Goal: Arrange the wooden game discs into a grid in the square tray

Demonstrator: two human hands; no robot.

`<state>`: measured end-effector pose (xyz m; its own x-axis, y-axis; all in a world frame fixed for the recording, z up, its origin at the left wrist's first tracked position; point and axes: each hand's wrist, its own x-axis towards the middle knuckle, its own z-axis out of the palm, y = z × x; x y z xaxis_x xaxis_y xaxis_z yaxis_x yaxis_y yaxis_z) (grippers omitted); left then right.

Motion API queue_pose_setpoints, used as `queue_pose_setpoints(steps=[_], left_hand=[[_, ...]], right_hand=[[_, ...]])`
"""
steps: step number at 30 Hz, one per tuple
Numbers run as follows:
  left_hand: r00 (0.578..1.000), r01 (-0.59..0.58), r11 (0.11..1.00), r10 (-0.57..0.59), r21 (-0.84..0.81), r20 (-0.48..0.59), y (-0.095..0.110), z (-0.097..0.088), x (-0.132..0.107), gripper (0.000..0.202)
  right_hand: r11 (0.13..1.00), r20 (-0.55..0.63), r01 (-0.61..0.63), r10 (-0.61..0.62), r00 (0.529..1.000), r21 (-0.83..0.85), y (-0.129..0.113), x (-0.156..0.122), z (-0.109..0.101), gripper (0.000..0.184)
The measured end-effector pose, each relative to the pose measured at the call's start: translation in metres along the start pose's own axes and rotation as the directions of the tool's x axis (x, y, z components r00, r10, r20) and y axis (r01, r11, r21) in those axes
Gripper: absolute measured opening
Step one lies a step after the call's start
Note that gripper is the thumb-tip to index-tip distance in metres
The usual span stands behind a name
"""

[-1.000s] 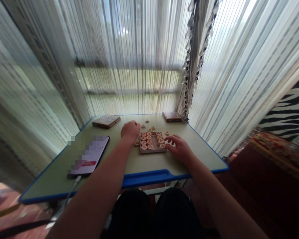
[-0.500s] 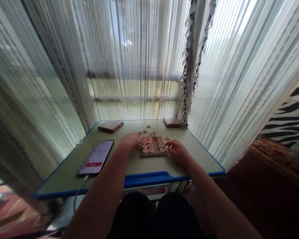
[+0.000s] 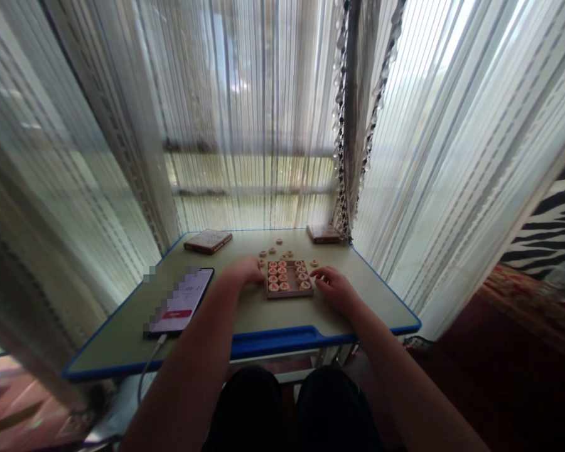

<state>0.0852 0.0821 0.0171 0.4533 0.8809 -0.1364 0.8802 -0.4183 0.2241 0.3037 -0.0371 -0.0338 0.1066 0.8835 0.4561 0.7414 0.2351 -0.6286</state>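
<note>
A shallow open box (image 3: 289,293) lies on the table with round wooden Chinese chess pieces in it. Red-marked pieces (image 3: 273,279) fill two columns on its left, and dark-marked pieces (image 3: 302,277) form a column along its right wall. Between them the floor of the box shows. My left hand (image 3: 249,271) is low at the box's left side, its fingers turned down and mostly hidden by the back of the hand. Beside the right wall my right hand (image 3: 334,287) rests with fingers bent and spread, nothing seen in them.
Several loose pieces (image 3: 272,250) lie behind the box, and one piece (image 3: 314,263) at its right. Two flat boxes (image 3: 208,241) (image 3: 324,234) sit at the far corners. A phone (image 3: 181,301) on a charging cable (image 3: 145,367) lies left. Curtains (image 3: 254,125) hang behind the blue-edged table (image 3: 376,314).
My left hand has moved from the box's upper left edge slightly down and left, away from the box. The right hand stays by the right wall. The view has shifted slightly.
</note>
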Motion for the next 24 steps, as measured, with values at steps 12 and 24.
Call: queue_pose_setpoints(steps=[12,24], left_hand=[[0.789,-0.058,0.990,-0.036,-0.132,-0.613,0.021,0.016,0.005,0.033],[0.579,-0.412,0.906,0.179,-0.096,-0.796,0.032,0.018,0.002,0.024]], right_hand=[[0.979,-0.056,0.185,-0.190,0.980,-0.086,-0.008,0.031,-0.007,0.019],[0.939,0.064,0.070,-0.097,0.993,0.336,-0.025,0.095,0.011,0.030]])
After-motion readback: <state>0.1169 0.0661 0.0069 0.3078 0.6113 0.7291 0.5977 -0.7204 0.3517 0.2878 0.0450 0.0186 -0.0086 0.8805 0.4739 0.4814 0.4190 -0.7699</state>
